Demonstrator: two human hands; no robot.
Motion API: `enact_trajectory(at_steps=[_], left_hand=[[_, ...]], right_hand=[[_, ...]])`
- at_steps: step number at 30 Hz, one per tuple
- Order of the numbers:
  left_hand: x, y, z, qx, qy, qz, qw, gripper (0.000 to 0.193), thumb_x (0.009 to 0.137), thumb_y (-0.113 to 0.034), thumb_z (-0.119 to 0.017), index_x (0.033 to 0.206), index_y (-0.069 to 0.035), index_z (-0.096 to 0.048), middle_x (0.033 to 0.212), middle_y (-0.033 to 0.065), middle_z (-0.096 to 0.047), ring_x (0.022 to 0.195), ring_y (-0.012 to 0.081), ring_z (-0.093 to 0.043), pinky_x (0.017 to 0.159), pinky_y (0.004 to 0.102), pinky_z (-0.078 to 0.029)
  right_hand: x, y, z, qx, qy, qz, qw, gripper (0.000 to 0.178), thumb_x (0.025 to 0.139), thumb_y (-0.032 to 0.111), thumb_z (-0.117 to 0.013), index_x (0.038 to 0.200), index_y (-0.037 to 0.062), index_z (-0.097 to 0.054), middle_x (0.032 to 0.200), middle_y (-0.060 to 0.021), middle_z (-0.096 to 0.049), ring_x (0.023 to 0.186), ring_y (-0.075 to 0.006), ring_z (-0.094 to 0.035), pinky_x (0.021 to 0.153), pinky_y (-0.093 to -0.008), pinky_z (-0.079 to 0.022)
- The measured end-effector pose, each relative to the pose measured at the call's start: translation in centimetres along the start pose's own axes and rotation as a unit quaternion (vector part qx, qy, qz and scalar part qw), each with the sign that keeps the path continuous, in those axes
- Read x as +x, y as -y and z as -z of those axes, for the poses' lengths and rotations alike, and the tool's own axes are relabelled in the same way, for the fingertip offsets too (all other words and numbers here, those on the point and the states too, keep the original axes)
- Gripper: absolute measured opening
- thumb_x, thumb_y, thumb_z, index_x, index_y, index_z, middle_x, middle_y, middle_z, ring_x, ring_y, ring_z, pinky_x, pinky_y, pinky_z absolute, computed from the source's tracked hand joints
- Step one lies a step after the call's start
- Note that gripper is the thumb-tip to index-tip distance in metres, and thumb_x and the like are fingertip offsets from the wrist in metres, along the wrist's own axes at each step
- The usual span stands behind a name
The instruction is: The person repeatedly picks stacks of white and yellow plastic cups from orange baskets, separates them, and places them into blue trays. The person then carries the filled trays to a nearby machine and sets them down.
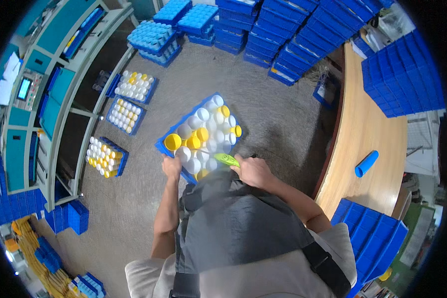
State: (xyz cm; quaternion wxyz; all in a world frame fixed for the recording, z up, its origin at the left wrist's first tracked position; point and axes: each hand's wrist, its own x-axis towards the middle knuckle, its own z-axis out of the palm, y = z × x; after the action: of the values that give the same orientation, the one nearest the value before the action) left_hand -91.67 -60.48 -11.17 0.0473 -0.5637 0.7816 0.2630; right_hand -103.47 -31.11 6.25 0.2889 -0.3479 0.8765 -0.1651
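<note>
A blue tray (162, 145) full of upright white and yellow cups (202, 114) is in front of my body, above the floor. My left hand (172, 166) is closed on the tray's near left edge, its fingertips partly hidden. In my right hand (254, 171) is a slim lime-green handled tool (227, 159), which points left over the nearest cups. Its working end is too faint against the cups to tell its kind. A dark grey apron (233, 218) hangs below the tray and covers part of its near corner.
Trays of white and yellow cups (125, 115) stand on the floor at left, beside a teal machine (17, 117). Stacked blue crates (283, 35) line the back. To the right, a wooden table (352, 129) bears a blue cylinder (367, 164) and more crates (402, 74).
</note>
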Motion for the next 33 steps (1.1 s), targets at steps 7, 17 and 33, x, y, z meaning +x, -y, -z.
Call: enact_trajectory(at_steps=[7,17,33], left_hand=[[-3.9,2.0,1.0,-0.087,0.003,0.028,0.996,0.047,0.082,-0.031,-0.075,0.114,0.003,-0.067,0.102,0.0279,-0.072,0.098,0.0422,-0.07,0.088,0.0478,-0.052],[-6.8,3.5,0.3,-0.199,-0.014,-0.032,0.979,0.038,0.084,-0.025,-0.074,0.108,0.004,-0.069,0.1,0.0228,-0.074,0.097,0.0367,-0.072,0.085,0.0443,-0.053],[-8.6,-0.4,1.8,-0.107,-0.042,-0.032,0.993,0.046,0.086,-0.033,-0.07,0.116,0.002,-0.066,0.097,0.0275,-0.072,0.096,0.0439,-0.069,0.087,0.049,-0.052]], right_hand=[[1.7,-5.7,2.7,-0.045,0.013,-0.071,0.996,0.039,0.104,0.037,-0.048,0.118,0.0013,-0.055,0.085,-0.02,-0.069,0.081,-0.0388,-0.07,0.074,-0.0514,-0.054],[5.8,-12.3,9.8,0.007,-0.065,-0.177,0.982,0.048,0.101,0.037,-0.053,0.134,0.003,-0.057,0.109,-0.0238,-0.07,0.104,-0.04,-0.067,0.091,-0.0502,-0.051],[1.9,-4.7,11.2,-0.03,0.061,-0.06,0.996,0.056,0.1,0.044,-0.051,0.143,0.0086,-0.05,0.099,-0.0244,-0.071,0.098,-0.0423,-0.068,0.089,-0.0529,-0.051]])
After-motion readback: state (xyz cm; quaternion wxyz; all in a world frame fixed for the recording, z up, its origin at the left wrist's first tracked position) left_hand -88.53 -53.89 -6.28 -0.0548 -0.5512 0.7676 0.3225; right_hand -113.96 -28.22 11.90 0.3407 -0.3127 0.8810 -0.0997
